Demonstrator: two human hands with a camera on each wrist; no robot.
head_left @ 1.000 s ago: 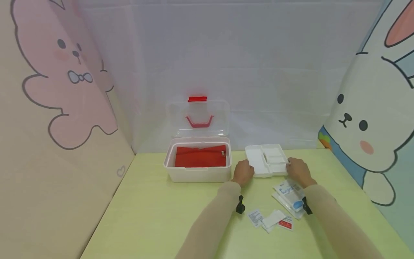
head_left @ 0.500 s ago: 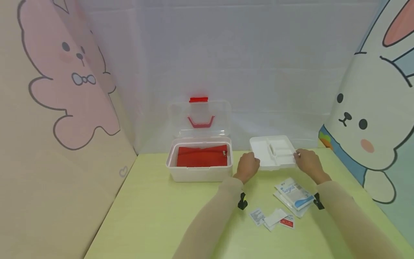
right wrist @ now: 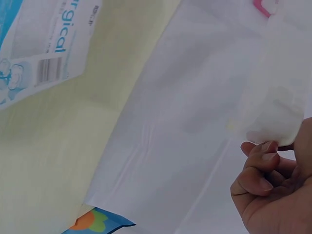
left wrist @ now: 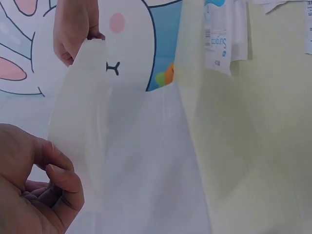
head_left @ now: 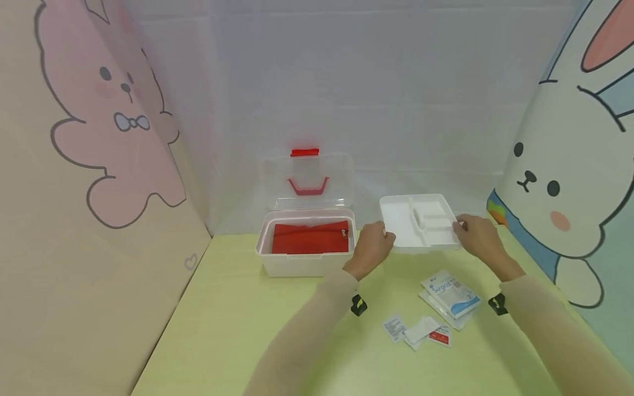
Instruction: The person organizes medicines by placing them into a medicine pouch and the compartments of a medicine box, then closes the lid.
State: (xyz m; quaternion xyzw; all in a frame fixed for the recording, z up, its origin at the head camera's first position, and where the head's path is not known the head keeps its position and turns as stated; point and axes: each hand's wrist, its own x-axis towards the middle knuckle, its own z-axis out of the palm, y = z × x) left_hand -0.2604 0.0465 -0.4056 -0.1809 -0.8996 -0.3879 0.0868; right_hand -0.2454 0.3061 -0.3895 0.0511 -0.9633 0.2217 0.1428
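Note:
A white compartment tray [head_left: 400, 223] is held up off the table, tilted so that its divided inside shows in the head view. My left hand [head_left: 371, 246] pinches its left edge between thumb and curled fingers. On the opposite side, my right hand [head_left: 479, 237] grips the right edge the same way. Both wrist views show the tray's side, with the left hand's fingers [left wrist: 63, 178] and the right hand's fingers [right wrist: 261, 170] at its ends. Left of the tray stands a white box [head_left: 297, 267] with its clear lid [head_left: 337, 179] raised; a red zip pouch [head_left: 309, 239] lies inside.
On the table [head_left: 228, 330] below the tray lie overlapping packets marked "Surgical" [head_left: 453, 294]. Nearer me are several small sachets, including a white one [head_left: 422, 329] and a red-and-white one [head_left: 441, 335]. A white curtain [head_left: 421, 110] hangs behind the table.
Both hands have lifted the white tray from the table, up and slightly to the right, and the packets under the right forearm now show fully. The box and sachets stay put.

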